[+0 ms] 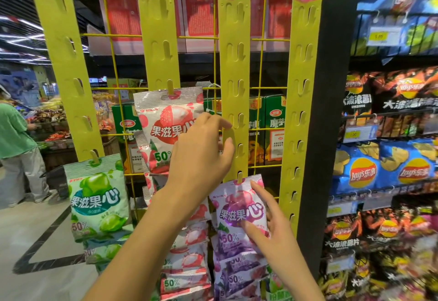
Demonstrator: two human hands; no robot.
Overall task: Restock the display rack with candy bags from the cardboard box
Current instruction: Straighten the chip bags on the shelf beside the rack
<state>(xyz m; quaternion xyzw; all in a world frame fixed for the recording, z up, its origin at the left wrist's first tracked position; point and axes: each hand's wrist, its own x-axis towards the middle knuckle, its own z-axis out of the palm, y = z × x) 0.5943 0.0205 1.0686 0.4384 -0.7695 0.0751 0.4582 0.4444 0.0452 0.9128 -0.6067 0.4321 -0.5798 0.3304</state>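
**A:** What does the display rack (270, 39) hold?

**B:** Four yellow strips hang on its wire grid. A green bag (97, 196) hangs at lower left and a red bag (163, 123) at centre. A purple bag (237, 210) hangs low, right of centre, on the third strip (234, 63). Each has more bags of its colour stacked beneath.

**A:** And the hands?

**B:** The left hand (201, 156) pinches a tab of the third strip between thumb and forefinger, just above the purple bag. The right hand (270, 229) grips that bag, thumb on its front and forefinger along its right edge.

**A:** The room?

**B:** A shop aisle. The pale floor (35, 225) has a dark band at lower left. A person (14, 132) in a green top stands at the left edge of the frame.

**A:** Anything else around?

**B:** Green cartons (272, 120) sit behind the grid. A black post (329, 111) borders the rack on the right. Past it, wire shelves (384, 188) carry crisp bags (362, 170). The left forearm covers part of the red stack.
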